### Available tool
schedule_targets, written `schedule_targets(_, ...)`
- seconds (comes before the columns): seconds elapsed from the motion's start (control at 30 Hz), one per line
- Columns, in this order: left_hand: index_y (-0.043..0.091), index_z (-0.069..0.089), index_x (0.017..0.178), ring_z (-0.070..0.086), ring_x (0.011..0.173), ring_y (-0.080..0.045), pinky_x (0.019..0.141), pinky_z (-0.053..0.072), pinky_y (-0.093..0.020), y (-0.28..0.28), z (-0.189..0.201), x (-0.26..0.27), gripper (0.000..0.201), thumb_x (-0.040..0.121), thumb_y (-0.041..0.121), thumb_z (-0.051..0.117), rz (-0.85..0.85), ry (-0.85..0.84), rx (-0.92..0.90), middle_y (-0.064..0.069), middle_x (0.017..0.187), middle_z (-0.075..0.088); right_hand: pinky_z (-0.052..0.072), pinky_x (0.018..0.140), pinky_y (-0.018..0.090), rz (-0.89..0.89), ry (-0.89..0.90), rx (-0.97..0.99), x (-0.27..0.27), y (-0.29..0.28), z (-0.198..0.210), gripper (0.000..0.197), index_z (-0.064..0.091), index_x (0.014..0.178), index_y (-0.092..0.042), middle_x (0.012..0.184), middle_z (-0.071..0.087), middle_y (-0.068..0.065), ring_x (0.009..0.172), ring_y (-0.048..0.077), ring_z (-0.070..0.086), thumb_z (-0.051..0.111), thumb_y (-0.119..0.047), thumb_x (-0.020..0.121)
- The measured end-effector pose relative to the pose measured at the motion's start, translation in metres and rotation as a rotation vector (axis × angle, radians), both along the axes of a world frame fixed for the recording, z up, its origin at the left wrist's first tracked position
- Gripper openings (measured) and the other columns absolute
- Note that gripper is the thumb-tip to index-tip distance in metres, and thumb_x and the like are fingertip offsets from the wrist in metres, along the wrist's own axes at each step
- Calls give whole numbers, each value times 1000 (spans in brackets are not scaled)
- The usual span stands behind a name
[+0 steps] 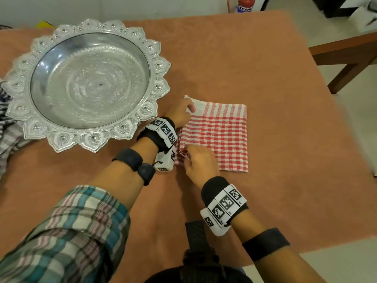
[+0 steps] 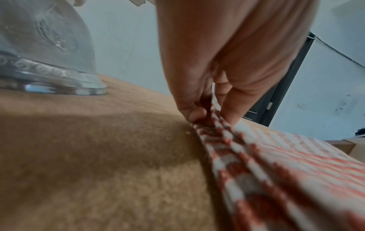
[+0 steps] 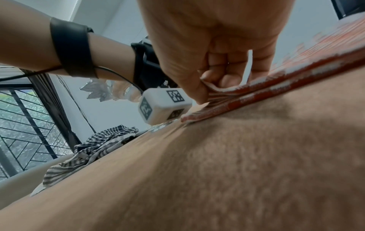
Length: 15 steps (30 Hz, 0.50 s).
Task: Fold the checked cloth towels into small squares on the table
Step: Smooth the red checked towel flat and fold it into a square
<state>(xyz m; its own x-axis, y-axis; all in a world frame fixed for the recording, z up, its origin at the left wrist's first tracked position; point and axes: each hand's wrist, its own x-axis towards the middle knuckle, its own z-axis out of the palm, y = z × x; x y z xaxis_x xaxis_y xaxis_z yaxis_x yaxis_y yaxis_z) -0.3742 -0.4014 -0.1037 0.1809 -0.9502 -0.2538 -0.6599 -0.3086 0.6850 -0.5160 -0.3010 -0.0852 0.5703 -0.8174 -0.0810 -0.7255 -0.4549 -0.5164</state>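
A red-and-white checked towel [image 1: 220, 135] lies folded in a rough square on the brown table cover [image 1: 265, 78]. My left hand [image 1: 184, 111] pinches its far left corner between thumb and fingers, and the left wrist view shows that hand [image 2: 209, 109] with the towel [image 2: 276, 164] gathered in the pinch. At the near left corner my right hand [image 1: 195, 160] pinches the layered edge; close up, the same hand [image 3: 209, 87] lifts the top layers of the towel [image 3: 296, 75] slightly off the table.
A large embossed silver bowl [image 1: 157, 64] stands left of the towel, close to my left wrist. A pile of black-and-white checked cloths [image 1: 8, 127] lies at the table's left edge. A red-capped bottle [image 1: 244, 4] stands past the far edge, and a wooden table [image 1: 346, 54] at right.
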Motion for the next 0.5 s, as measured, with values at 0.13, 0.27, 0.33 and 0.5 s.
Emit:
schedule_targets(0.13, 2, 61, 97, 48, 116, -27, 80, 30, -16, -1, 1, 7, 25, 80, -10, 48, -75, -77, -30, -16, 127, 51, 41, 65, 36, -15, 6, -45, 8, 2, -5, 9, 62, 87, -2, 80, 64, 14, 74, 32, 58, 58, -4, 79)
schedule_targets(0.27, 1, 63, 96, 51, 114, -27, 83, 33, -18, -1, 2, 12, 25, 79, -10, 48, -93, -123, -60, -15, 125, 54, 43, 67, 37, 10, 20, -71, 9, 4, -8, 12, 62, 90, -3, 83, 65, 14, 78, 32, 59, 58, -6, 79)
schedule_targets(0.33, 1, 63, 96, 50, 116, -27, 89, 36, -23, 1, 3, 12, 25, 79, -10, 49, -100, -147, -74, -16, 126, 54, 43, 69, 37, 18, 18, -71, 9, 4, -8, 13, 62, 92, -2, 86, 66, 15, 81, 33, 59, 58, -7, 81)
schedule_targets(0.5, 1, 64, 97, 45, 123, -28, 90, 29, -16, 7, 3, 12, 22, 81, -8, 52, -148, -228, -91, -18, 136, 44, 42, 78, 40, 28, 36, -66, 8, 4, -9, 17, 61, 99, -4, 96, 65, 13, 91, 31, 58, 55, -12, 85)
